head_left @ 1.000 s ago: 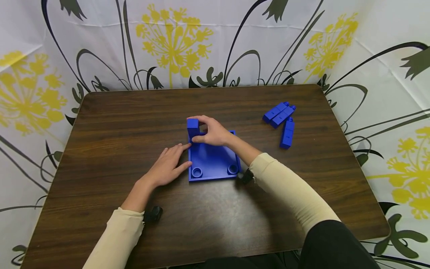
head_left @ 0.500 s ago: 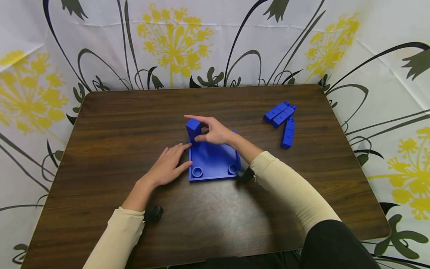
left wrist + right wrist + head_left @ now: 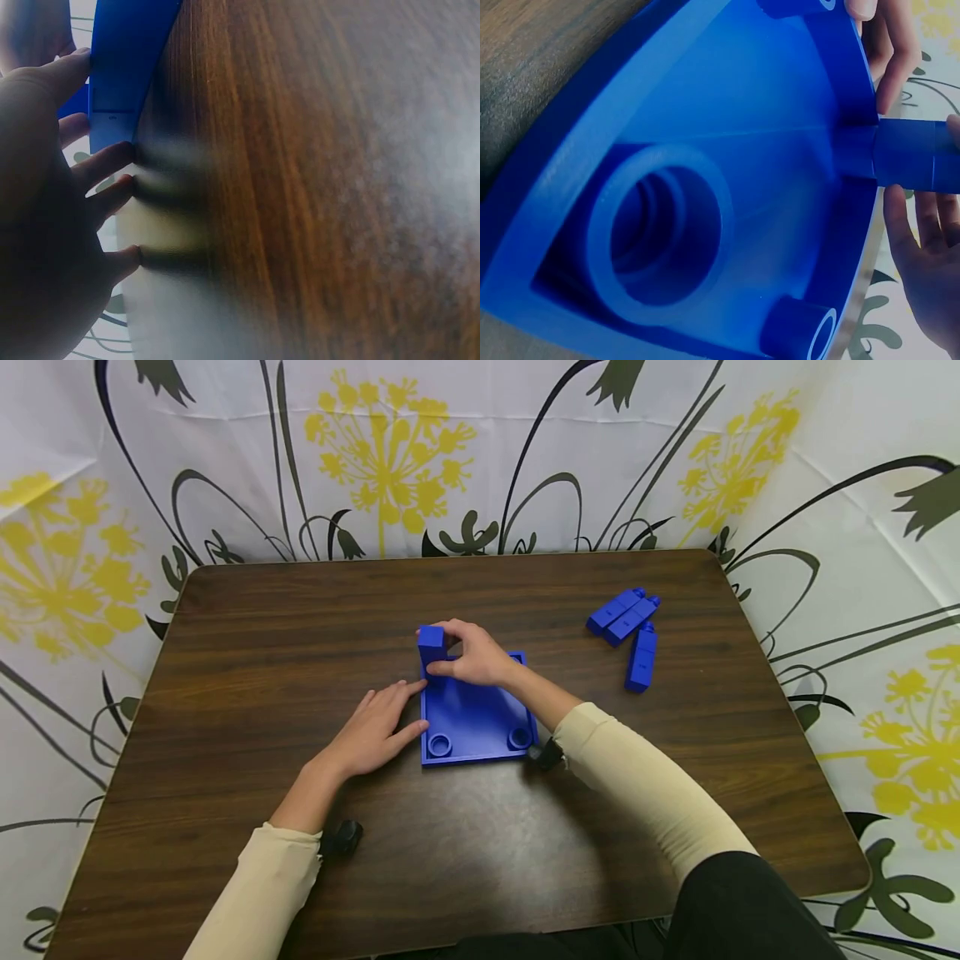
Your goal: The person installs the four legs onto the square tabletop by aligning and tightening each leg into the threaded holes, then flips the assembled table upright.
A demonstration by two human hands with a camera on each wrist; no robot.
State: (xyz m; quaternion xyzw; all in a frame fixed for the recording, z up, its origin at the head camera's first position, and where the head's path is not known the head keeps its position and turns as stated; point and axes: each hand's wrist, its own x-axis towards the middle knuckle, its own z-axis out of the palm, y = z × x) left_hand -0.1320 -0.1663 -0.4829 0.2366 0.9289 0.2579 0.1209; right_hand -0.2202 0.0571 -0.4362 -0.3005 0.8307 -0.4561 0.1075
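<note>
A shallow blue tray-like panel (image 3: pixel 480 714) with a raised rim lies on the table, showing round sockets at its corners. At its far left corner a square-sided blue leg (image 3: pixel 431 643) stands upright. My right hand (image 3: pixel 476 653) holds this leg, thumb on the near side and fingers behind it. In the right wrist view the leg (image 3: pixel 907 154) meets the panel's corner, its joint hidden. My left hand (image 3: pixel 375 727) rests at the panel's left side, fingers spread and fairly straight. Its thumb and index fingertip touch the rim, as the left wrist view shows beside the panel wall (image 3: pixel 120 82).
Several blue legs lie at the right back of the brown wooden table (image 3: pixel 285 618): two side by side (image 3: pixel 622 614) and another (image 3: pixel 641 658) just nearer. A patterned white cloth (image 3: pixel 480 452) hangs behind the table's far edge.
Half a second ago my right fingers were extended off the leg and its top looked turned. Now they hold it again and its faces sit square. My left hand stays put.
</note>
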